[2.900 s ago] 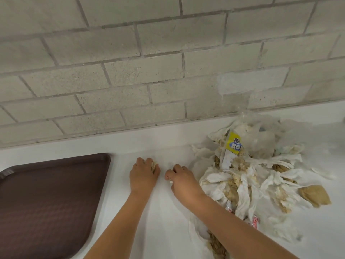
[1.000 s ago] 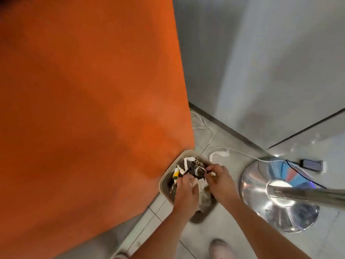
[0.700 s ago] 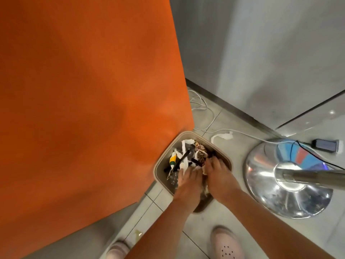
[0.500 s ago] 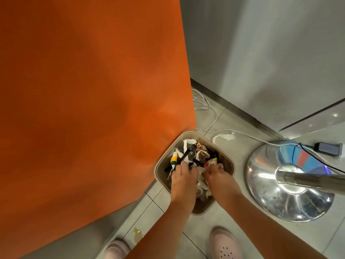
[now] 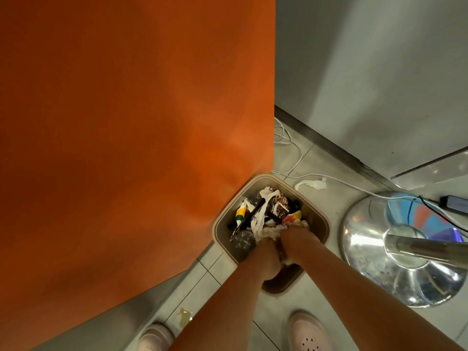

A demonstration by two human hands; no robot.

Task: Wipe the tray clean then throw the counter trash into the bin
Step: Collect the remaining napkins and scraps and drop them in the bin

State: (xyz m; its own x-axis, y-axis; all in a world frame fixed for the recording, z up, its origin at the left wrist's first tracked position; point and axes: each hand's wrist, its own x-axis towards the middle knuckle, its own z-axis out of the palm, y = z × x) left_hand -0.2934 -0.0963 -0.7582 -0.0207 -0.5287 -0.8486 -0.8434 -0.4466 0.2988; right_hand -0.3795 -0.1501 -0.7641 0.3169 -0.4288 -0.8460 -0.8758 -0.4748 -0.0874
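A beige square bin (image 5: pixel 315 219) stands on the tiled floor against an orange panel. It holds mixed trash (image 5: pixel 272 206): white tissues, coloured wrappers and dark pieces. My left hand (image 5: pixel 266 254) and my right hand (image 5: pixel 296 239) reach side by side down into the near half of the bin, against crumpled white tissue. Their fingers are buried in the trash, so how they lie is hidden. The tray and the counter are out of view.
The orange panel (image 5: pixel 126 148) fills the left. A chrome pedestal base (image 5: pixel 405 249) stands right of the bin, with white cables (image 5: pixel 291 158) and a dark adapter (image 5: pixel 453 202) behind. A loose tissue (image 5: pixel 311 184) lies beyond the bin. My shoes (image 5: pixel 309 333) are below.
I have gone from the counter's tissue pile to the floor bin. Over the last second both hands have sunk deeper into the bin, and their fingers have vanished among the tissues.
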